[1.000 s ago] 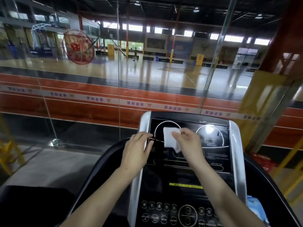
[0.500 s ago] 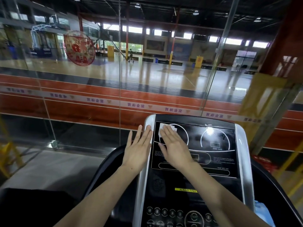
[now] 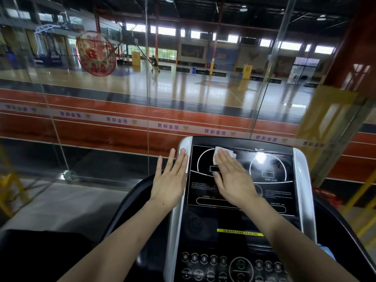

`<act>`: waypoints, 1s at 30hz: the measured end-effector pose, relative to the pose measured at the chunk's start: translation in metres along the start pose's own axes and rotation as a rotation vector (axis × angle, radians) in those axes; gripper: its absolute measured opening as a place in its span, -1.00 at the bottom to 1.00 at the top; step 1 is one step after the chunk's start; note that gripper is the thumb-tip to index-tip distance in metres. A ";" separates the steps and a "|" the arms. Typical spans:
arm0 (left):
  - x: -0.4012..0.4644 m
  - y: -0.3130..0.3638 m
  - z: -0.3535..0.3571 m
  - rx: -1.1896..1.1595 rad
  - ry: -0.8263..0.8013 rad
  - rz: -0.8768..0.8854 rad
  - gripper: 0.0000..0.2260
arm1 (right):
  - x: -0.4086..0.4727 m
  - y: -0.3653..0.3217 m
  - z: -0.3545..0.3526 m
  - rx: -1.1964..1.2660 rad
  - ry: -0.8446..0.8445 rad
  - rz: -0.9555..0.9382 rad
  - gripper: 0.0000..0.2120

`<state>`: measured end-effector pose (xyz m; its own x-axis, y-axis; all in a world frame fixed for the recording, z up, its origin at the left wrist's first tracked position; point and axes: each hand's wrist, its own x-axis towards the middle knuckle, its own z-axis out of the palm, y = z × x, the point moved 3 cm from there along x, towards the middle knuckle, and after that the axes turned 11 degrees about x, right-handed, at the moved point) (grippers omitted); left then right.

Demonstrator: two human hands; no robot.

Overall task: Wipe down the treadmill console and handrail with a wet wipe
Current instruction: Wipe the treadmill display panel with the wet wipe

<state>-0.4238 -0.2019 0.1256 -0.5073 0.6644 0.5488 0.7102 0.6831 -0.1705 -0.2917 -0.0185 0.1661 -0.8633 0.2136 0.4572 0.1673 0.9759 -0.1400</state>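
The treadmill console (image 3: pixel 272 192) is a black display panel with silver side trim, straight ahead of me. My right hand (image 3: pixel 232 177) lies flat on the upper left of the screen, pressing a white wet wipe (image 3: pixel 217 153) under its fingers; only the wipe's top edge shows. My left hand (image 3: pixel 171 178) rests open with fingers spread against the console's silver left edge (image 3: pixel 179 210). The black curved handrail (image 3: pixel 130 200) runs down the left side behind my left forearm.
A button panel (image 3: pixel 223 267) sits on the lower console. A blue object (image 3: pixel 327 253) lies at the right by my forearm. A glass wall (image 3: pixel 101 119) stands just beyond the console, with a sports hall behind it. Yellow frames stand at far left and right.
My right hand went from holding the wipe up with fingertips to pressing it flat on the screen, then slid it right. My left hand opened flat against the console's left edge.
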 end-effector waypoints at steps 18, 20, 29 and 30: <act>0.002 -0.001 -0.007 0.014 -0.024 0.000 -0.45 | -0.023 0.037 -0.014 0.071 0.063 0.191 -0.30; 0.004 0.000 -0.010 0.009 -0.018 0.013 -0.44 | -0.012 0.017 -0.009 0.123 0.074 0.186 -0.32; 0.019 0.010 -0.010 0.007 -0.006 0.013 -0.44 | 0.002 -0.011 0.000 0.166 -0.006 0.006 -0.43; 0.023 0.011 -0.011 0.006 -0.004 0.016 -0.43 | -0.007 0.005 -0.006 0.166 0.025 0.045 -0.45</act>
<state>-0.4220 -0.1823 0.1455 -0.4976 0.6766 0.5427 0.7153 0.6740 -0.1845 -0.2818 -0.0151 0.1676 -0.8442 0.2603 0.4685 0.1232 0.9450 -0.3030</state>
